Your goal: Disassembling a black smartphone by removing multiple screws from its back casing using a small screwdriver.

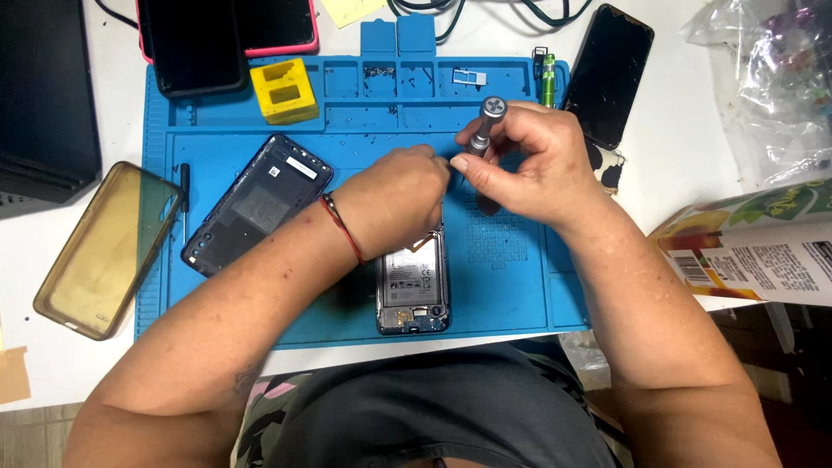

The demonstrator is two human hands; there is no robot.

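White desk (676,139) carries a blue repair mat (520,277) at centre. On the mat at 9 o'clock lies a dark phone back cover (256,204), inner side up; off the mat further toward 9 sits a clear yellowed case (104,247). 2 dark phones: 1 at 11 o'clock (191,43), 1 at 1 o'clock (611,74). Yellow block (283,89) in the mat's top trays. Opened phone (413,282) at 6 o'clock, back off, battery and lower board exposed, its top hidden under the hands. Right hand (529,169): fingers closed around a grey precision screwdriver (482,130), held upright, cap at 12. Left hand (399,204): fingers pinched narrow at the tip end; cannot tell if they hold a screw. Judged step: working screws at the phone's upper edge. Next move likely calls for a steady vertical tip and light pressure.
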